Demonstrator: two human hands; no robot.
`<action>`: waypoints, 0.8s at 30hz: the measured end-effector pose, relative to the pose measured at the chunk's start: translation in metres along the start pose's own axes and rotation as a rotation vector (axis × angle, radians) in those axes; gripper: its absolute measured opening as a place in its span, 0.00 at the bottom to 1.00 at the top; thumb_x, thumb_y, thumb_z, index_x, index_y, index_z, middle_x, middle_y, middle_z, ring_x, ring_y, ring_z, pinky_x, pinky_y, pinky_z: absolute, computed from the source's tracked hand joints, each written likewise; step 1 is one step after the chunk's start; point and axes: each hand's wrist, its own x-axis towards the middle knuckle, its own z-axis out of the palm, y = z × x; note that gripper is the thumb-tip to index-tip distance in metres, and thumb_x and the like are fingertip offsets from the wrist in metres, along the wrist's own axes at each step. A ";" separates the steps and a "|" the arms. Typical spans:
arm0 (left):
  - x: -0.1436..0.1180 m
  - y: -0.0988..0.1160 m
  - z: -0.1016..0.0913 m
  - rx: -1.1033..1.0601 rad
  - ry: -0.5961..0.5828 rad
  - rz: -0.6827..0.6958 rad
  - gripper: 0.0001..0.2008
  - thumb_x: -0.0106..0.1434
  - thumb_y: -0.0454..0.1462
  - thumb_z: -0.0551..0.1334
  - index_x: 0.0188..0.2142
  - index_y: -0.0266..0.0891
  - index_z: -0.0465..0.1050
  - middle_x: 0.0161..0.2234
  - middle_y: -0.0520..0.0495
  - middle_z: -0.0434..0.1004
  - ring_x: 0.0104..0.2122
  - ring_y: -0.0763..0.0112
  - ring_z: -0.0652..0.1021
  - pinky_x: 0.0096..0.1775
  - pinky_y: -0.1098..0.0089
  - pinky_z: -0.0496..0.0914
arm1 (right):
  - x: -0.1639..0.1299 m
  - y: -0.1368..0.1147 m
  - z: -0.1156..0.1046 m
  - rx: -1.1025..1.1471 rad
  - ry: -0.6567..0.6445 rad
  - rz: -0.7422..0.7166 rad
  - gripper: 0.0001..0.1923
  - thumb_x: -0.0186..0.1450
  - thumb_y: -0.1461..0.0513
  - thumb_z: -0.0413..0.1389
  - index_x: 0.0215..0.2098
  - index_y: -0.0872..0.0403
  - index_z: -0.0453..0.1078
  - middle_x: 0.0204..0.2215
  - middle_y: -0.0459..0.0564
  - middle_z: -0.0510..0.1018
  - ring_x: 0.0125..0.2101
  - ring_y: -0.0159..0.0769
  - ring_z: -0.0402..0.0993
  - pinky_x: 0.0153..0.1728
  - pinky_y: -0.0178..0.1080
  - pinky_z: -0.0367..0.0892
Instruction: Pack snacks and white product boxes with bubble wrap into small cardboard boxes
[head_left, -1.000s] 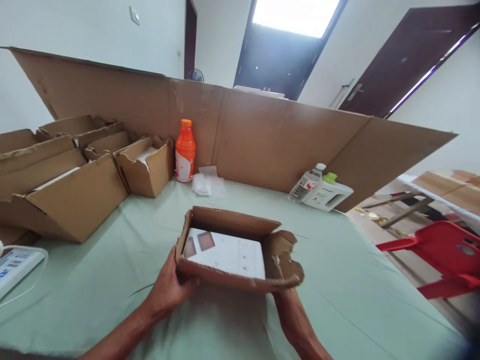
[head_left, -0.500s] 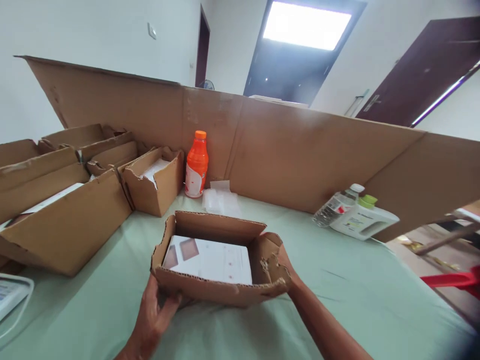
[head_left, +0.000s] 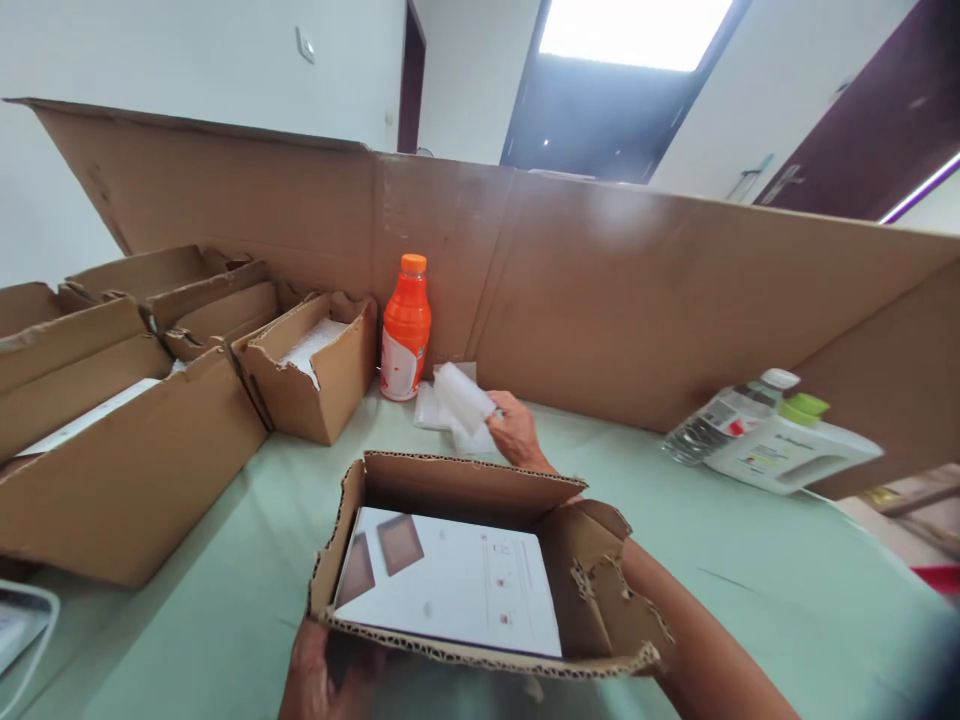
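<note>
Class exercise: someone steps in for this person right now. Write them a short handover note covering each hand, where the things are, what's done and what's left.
Left hand: grips the near-left edge of the open box.
Right hand: beyond the box, holding a clear plastic packet above more packets by the orange bottle.
Box: on the green table, a white printed sheet lying inside.
Done: sheet in the box.
Left: packet not yet in the box; box not closed.

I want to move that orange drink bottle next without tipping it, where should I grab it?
Grip the orange plastic bottle around its narrower upper body, just under the cap, coming from the front right. It stands upright with the tall cardboard wall behind and a small open cardboard box at its left.
</note>
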 end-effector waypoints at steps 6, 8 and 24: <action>0.000 0.017 -0.002 -0.037 0.021 -0.035 0.40 0.59 0.55 0.63 0.65 0.36 0.60 0.47 0.36 0.77 0.51 0.46 0.77 0.54 0.52 0.72 | -0.062 0.024 -0.135 0.066 0.391 -0.101 0.14 0.60 0.63 0.52 0.41 0.54 0.76 0.45 0.55 0.80 0.47 0.42 0.75 0.50 0.45 0.69; 0.000 0.020 -0.004 -0.037 0.045 -0.022 0.39 0.58 0.53 0.65 0.63 0.36 0.62 0.49 0.36 0.76 0.52 0.46 0.76 0.55 0.53 0.70 | -0.094 0.030 -0.163 0.052 0.514 -0.139 0.14 0.60 0.64 0.52 0.41 0.53 0.76 0.46 0.54 0.80 0.49 0.42 0.75 0.54 0.48 0.67; 0.014 0.023 -0.023 -0.106 0.068 0.053 0.32 0.53 0.43 0.69 0.57 0.43 0.67 0.48 0.44 0.74 0.53 0.53 0.73 0.60 0.53 0.61 | -0.276 0.001 -0.169 0.193 -0.316 0.119 0.11 0.61 0.59 0.55 0.36 0.47 0.81 0.40 0.49 0.84 0.45 0.44 0.78 0.53 0.49 0.68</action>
